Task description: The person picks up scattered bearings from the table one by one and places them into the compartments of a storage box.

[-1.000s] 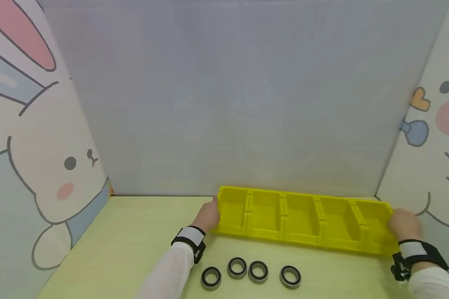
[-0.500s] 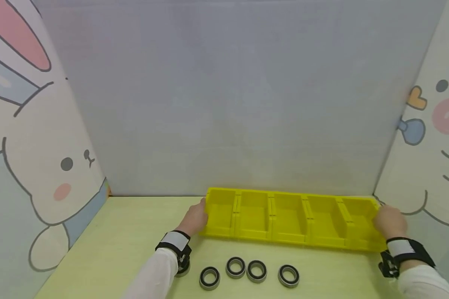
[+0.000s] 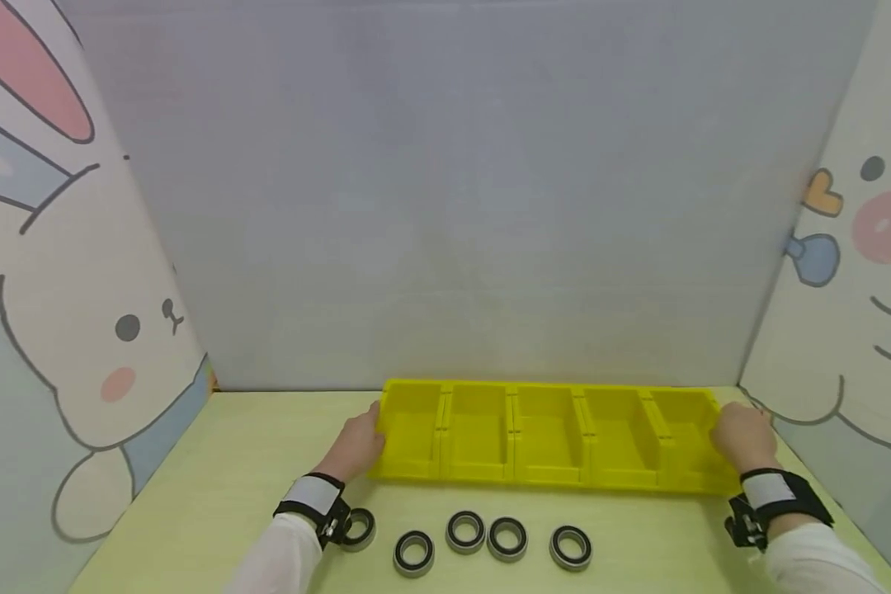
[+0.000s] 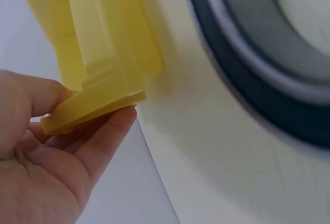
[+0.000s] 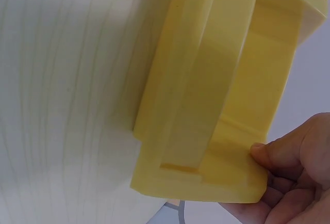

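While hands (image 3: 358,443) (image 3: 745,435) grip its ends, yellow tray (image 3: 548,476), 5 open-topped compartments (image 3: 548,433), smooth walls (image 5: 206,79)

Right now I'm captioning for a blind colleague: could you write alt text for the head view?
A person's left hand and right hand grip opposite ends of a yellow plastic tray with five compartments. In front, five black-and-silver metal rings lie on a pale yellow table, one partly hidden.

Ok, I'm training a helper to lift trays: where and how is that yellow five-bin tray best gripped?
Probably at its two short end walls, one hand coming from each side. The yellow five-bin tray is long and open-topped, and those walls look thin enough to pinch; the left hand and right hand hold it there.
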Tool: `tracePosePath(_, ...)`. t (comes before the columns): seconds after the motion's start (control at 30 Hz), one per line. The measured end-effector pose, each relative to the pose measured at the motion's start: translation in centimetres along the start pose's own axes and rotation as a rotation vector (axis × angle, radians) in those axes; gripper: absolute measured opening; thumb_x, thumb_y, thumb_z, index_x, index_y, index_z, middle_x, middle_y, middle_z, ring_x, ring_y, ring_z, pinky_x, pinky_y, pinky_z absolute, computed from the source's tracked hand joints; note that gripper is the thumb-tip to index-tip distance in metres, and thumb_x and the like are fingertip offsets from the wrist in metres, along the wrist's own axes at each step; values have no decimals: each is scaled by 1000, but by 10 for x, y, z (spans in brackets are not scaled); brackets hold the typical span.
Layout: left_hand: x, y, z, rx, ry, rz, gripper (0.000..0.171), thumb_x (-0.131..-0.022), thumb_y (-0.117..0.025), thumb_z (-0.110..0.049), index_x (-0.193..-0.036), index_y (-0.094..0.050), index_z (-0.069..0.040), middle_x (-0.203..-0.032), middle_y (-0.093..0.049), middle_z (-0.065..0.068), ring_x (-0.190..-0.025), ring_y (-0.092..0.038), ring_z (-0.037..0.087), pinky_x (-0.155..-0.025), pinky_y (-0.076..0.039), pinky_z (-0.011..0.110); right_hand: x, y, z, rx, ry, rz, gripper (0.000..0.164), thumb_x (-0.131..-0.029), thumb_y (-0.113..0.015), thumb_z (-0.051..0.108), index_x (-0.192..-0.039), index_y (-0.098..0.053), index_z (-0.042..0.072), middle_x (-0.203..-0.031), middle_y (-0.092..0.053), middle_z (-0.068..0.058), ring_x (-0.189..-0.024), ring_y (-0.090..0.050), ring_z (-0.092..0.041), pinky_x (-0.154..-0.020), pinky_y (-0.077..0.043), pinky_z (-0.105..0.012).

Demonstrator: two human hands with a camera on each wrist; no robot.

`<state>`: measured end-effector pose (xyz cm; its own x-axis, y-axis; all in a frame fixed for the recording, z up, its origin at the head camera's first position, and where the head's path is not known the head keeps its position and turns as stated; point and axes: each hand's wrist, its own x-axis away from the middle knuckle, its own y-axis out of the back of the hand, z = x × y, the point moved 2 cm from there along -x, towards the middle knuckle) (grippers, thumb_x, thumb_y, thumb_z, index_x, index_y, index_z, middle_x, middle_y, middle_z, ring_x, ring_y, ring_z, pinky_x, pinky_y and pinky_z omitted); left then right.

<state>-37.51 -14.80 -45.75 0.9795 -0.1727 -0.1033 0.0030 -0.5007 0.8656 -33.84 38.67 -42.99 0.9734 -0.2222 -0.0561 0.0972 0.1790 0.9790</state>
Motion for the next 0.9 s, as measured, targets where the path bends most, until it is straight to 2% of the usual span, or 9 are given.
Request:
tracePosePath(0.07,3,3,3,11,6,-1,54,-91,-48,-1,-139,-29,14,-126,-52,31,-85,-53,26,-78,-44,39,1,-1,4,-18,-1,10,18,-85,-51,3,-69,-52,-5,-64,-48,-13,-60,-49,-25,-65,-45,-42)
tracePosePath(0.17,8,6,9,19,12,-8,55,-91,-48,-2,-139,-29,14,-130,-49,32,-90,-54,27,-80,-44,40,1,-4,9,-54,-26,27,16,-86,-50,2,-72,-51,-6,-63,-46,-12,-56,-47,-23,-49,-40,-31)
tracePosePath(0.3,14,9,17,19,25,-18,55,-91,-48,-3,-140,-28,14,-131,-47,32,-94,-54,27,-83,-44,42,0,-7,16,-69,-37,34,14,-87,-49,2,-78,-50,-8,-64,-46,-12,-57,-47,-23,-49,-38,-29)
tracePosePath(0.43,20,13,24,11,47,-23,55,-91,-48,-3,-140,-27,13,-129,-49,32,-89,-53,26,-79,-44,40,0,-11,24,-78,-17,39,13,-87,-49,2,-79,-50,-8,-65,-45,-12,-57,-47,-23,-49,-38,-30)
tracePosePath(0.67,28,19,36,13,82,-9,57,-92,-48,-3,-141,-25,13,-128,-50,32,-80,-52,23,-75,-44,37,2,-16,30,-86,63,6,14,-86,-51,2,-74,-50,-6,-64,-47,-11,-57,-47,-23,-50,-39,-31)
tracePosePath(0.9,33,23,44,10,85,-14,56,-91,-48,-3,-140,-26,14,-127,-49,34,-80,-53,24,-72,-44,36,3,-20,37,-91,140,-40,15,-83,-53,1,-69,-51,-5,-62,-47,-10,-55,-47,-23,-49,-40,-33)
